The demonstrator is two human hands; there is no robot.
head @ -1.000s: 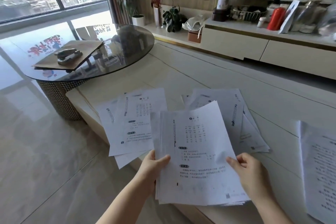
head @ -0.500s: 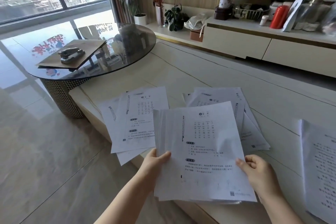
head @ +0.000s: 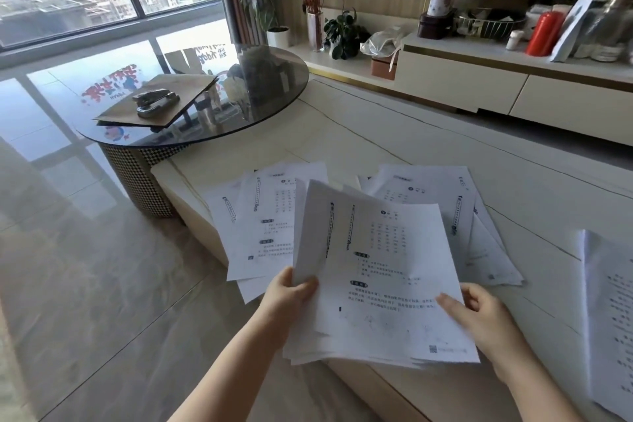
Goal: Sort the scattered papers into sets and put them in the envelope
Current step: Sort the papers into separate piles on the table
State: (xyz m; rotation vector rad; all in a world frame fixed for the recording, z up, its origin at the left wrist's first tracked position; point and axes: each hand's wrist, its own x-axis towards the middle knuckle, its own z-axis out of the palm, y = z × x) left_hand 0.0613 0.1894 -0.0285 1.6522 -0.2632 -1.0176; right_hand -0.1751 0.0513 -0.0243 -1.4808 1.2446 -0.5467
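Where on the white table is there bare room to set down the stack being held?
Bare tabletop lies beyond the paper piles, and between the middle pile and right-edge sheets. The near-left corner is crowded with the left pile and the held stack.

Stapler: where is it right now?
Head view, upper left: the stapler lies on the brown envelope on the round glass table, well beyond the papers held in both hands.
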